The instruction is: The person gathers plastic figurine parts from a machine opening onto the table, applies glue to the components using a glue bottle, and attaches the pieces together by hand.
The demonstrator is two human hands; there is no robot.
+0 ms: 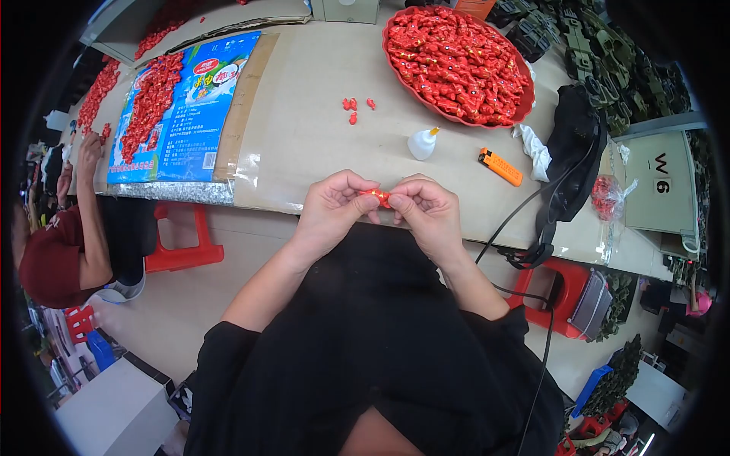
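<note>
Between my two hands, close to the table's front edge, is a small red piece with gold marks. My left hand pinches its left end between thumb and fingers. The right end is pinched by my right hand. Beyond my hands, several small red pieces lie on the table. A white squeeze bottle with a yellow tip stands past my right hand, and an orange tool lies to its right. A round red tray heaped with red pieces sits further back.
At the left, a person in a dark red top works beside a blue printed sheet bearing red pieces. A black bag and cable lie at right, near a crumpled white cloth. Red stools stand below the table.
</note>
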